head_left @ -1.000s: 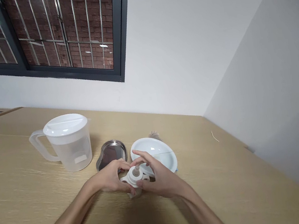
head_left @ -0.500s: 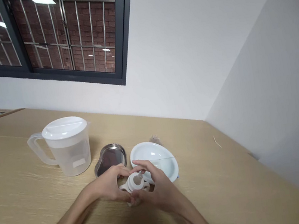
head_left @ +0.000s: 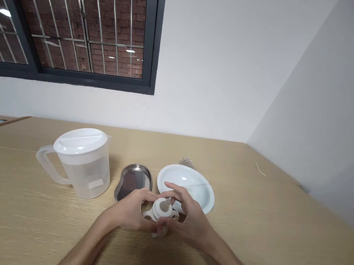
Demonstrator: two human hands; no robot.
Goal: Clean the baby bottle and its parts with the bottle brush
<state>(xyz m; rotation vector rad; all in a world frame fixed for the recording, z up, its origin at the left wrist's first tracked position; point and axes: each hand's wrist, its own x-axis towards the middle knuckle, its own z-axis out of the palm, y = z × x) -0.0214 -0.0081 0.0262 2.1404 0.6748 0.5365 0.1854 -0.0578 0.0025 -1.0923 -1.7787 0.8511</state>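
Between my two hands is a baby bottle (head_left: 160, 210) with a white collar, side handles and a clear teat that tilts toward the upper right. My left hand (head_left: 132, 211) curls round its left side, thumb low and fingers at the far side. From the right, my right hand (head_left: 191, 222) grips the bottle near the collar, its index finger raised above the teat. Most of the bottle's body is hidden by the fingers. Just beyond it lie a white oval bowl (head_left: 206, 189) and a kidney-shaped steel tray (head_left: 134, 180).
A translucent lidded pitcher (head_left: 86, 171) stands on the wooden table (head_left: 288, 222) at the left. Behind the bowl is a small greyish tuft (head_left: 186, 162). A thin pale strip (head_left: 260, 170) lies to the right. Walls and a barred window (head_left: 87, 34) bound the back.
The view has shifted, so the tabletop things appear slightly further right and higher. My right index finger has lifted off a little; both hands stay round the baby bottle.
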